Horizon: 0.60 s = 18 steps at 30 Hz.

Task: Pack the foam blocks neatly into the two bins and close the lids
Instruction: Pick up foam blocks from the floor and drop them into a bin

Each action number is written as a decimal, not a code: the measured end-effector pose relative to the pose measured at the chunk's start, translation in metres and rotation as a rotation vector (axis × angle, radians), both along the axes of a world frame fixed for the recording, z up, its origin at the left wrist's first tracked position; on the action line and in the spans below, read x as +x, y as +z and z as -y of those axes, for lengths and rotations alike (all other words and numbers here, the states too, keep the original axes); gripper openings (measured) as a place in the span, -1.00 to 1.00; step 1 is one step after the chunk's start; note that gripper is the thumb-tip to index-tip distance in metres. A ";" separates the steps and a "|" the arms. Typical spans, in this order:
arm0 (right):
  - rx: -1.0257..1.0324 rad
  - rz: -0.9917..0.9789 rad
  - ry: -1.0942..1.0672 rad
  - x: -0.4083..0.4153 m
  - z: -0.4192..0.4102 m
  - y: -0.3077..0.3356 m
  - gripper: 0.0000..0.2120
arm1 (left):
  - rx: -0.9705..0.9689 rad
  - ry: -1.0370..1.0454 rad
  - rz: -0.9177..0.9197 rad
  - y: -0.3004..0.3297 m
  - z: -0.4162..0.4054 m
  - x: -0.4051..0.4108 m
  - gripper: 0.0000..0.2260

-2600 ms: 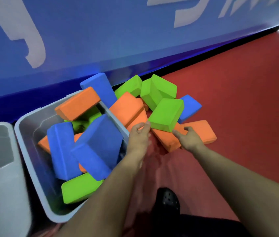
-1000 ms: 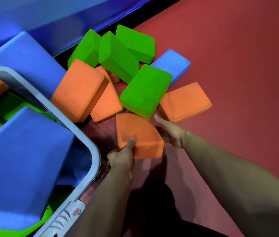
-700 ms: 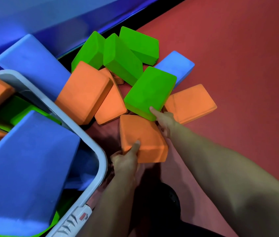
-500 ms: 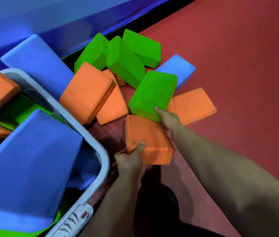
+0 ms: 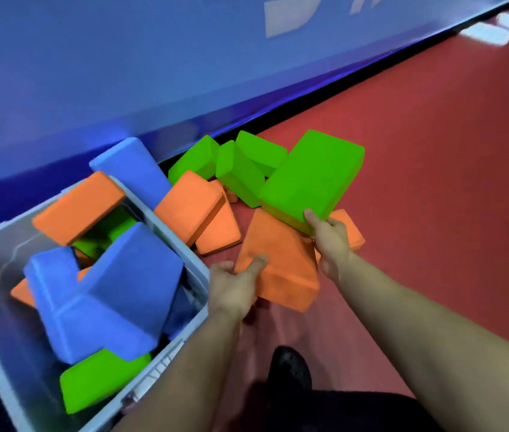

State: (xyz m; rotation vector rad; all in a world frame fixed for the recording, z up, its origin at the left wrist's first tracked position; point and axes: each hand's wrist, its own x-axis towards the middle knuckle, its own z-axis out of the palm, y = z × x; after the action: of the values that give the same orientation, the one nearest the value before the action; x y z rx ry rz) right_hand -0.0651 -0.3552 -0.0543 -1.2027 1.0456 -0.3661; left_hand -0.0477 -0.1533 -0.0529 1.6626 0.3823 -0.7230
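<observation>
Orange block (image 5: 348,227) mostly hidden

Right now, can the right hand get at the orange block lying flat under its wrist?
Probably not: the right hand already grips the green block, which covers most of that orange block.

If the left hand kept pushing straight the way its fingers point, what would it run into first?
The left hand already grips the orange block; straight beyond that lies the raised green block in the right hand, though depth is unclear.
</observation>
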 end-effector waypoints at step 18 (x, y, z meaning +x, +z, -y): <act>0.540 0.232 0.198 0.016 -0.259 0.148 -0.65 | -0.213 0.631 0.365 0.132 -0.322 0.024 -0.43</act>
State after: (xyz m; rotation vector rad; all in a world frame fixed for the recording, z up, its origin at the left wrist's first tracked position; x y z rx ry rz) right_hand -0.0495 -0.0959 0.0941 -0.7463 0.7490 -0.0555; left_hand -0.0240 0.1689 0.0794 1.3261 0.5117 0.0133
